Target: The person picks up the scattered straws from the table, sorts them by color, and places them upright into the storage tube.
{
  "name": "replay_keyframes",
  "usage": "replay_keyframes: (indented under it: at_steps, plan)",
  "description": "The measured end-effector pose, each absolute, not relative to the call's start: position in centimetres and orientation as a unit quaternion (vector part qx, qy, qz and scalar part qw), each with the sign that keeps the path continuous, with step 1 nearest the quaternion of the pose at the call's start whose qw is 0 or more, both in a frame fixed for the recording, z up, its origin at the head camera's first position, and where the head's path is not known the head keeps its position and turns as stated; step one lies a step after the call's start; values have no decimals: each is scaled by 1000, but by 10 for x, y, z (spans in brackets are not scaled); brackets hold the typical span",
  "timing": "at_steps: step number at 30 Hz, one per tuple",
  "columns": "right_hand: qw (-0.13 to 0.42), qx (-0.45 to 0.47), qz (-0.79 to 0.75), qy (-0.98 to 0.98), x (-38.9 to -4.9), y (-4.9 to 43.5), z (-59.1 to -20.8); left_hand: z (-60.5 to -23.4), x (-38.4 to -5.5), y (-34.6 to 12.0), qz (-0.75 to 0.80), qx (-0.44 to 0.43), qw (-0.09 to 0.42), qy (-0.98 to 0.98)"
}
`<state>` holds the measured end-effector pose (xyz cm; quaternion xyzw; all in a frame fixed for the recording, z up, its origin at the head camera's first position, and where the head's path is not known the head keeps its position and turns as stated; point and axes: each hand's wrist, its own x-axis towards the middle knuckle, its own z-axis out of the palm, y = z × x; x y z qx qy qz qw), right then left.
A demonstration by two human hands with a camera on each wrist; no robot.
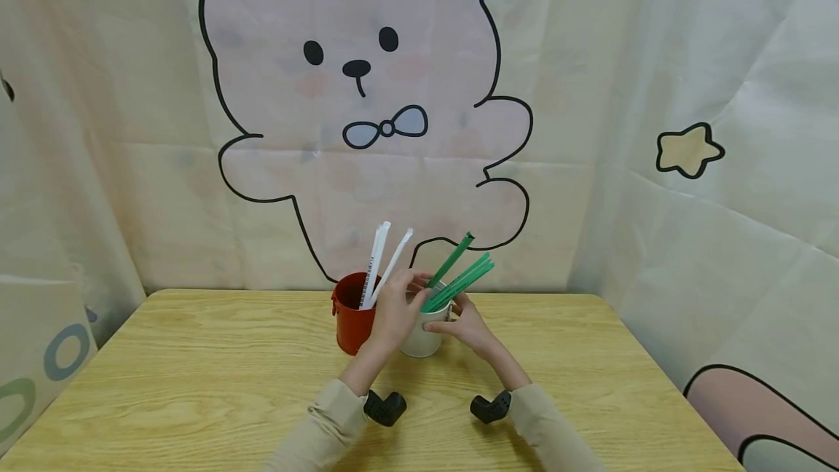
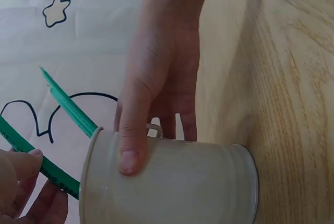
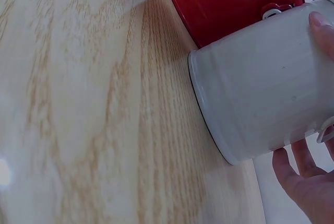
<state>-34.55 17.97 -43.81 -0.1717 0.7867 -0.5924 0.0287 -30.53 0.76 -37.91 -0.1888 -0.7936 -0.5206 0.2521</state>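
My left hand [image 1: 395, 312] reaches over the rim of a white metal bucket [image 1: 421, 343]. Between thumb and fingers it pinches a green straw [image 2: 58, 177], whose lower end is hidden inside the bucket. Several more green straws [image 1: 464, 284] lean to the right out of the same bucket. From the right side, my right hand [image 1: 469, 328] grips the bucket, its thumb [image 2: 132, 153] on the outer wall and its fingers [image 3: 288, 174] around by the small handle loop. The bucket stands upright on the table.
Just left of the white bucket stands a red metal bucket [image 1: 349, 330] holding several white straws [image 1: 373, 268] with printed wrappers. Both are near the back edge of the wooden table [image 1: 229, 370]. A printed cloth [image 1: 393, 188] hangs close behind.
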Motion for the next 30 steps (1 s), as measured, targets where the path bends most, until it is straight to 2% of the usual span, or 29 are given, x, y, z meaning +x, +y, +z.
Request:
replay_keyframes:
  at_steps: [7,19,30]
  plan:
    - [29,-177,-586,790,-347,179,-438,-385,-307,10,-485,-197,268,-809]
    - [30,-168,-596,784,-347,177,-440,-383,-304,7,-469,-187,244,-828]
    - [27,-167,-596,785,-348,181,-444,-390,-280,-6,-485,-200,213,-824]
